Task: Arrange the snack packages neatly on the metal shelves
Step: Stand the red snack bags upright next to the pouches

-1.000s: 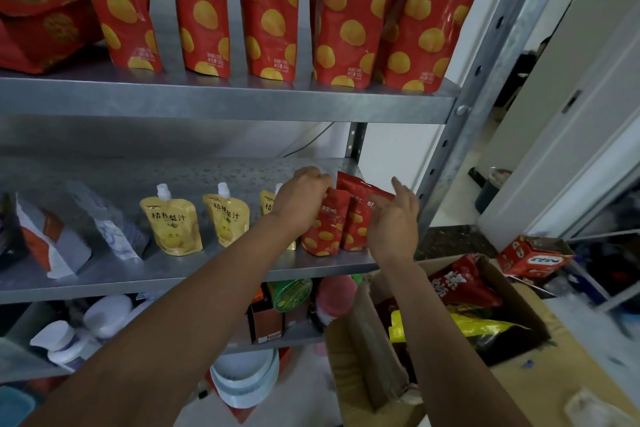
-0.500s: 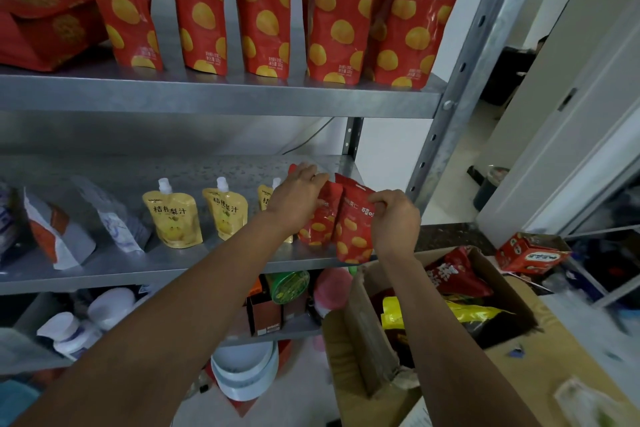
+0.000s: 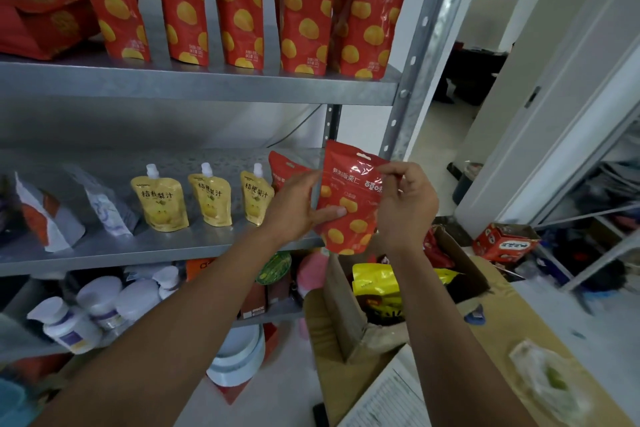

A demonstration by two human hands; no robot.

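Holding red pouch (image 3: pixel 349 198) off the shelf (image 3: pixel 173 243): left hand (image 3: pixel 294 208) grips its lower edge, right hand (image 3: pixel 405 204) pinches top corner. Seat base flat beside neighbour pouch (image 3: pixel 285 170) behind left hand, label forward.

Top shelf: grey sheet-metal board (image 3: pixel 194 81); five tall red foil pouches with yellow spots (image 3: pixel 239 7) stand in a row, the right two overlapping; a crumpled red paper bag (image 3: pixel 41 21) lies at the left end.
Middle shelf: grey metal board (image 3: pixel 138 246); two white-and-grey pouches (image 3: pixel 107 208) lean at the left; three yellow spouted juice pouches with white caps (image 3: pixel 161 199) stand side by side; a small red foil pouch (image 3: pixel 282 168) stands just right of them, partly hidden.
Lower shelf: grey metal board (image 3: pixel 277 312); white plastic bottles (image 3: pixel 100 305) at the left, brown cartons (image 3: pixel 254 302) further right.
Floor: pale surface (image 3: pixel 277 392); an open brown cardboard box (image 3: pixel 346 322) beside the rack; stacked white round tubs (image 3: pixel 239 354).
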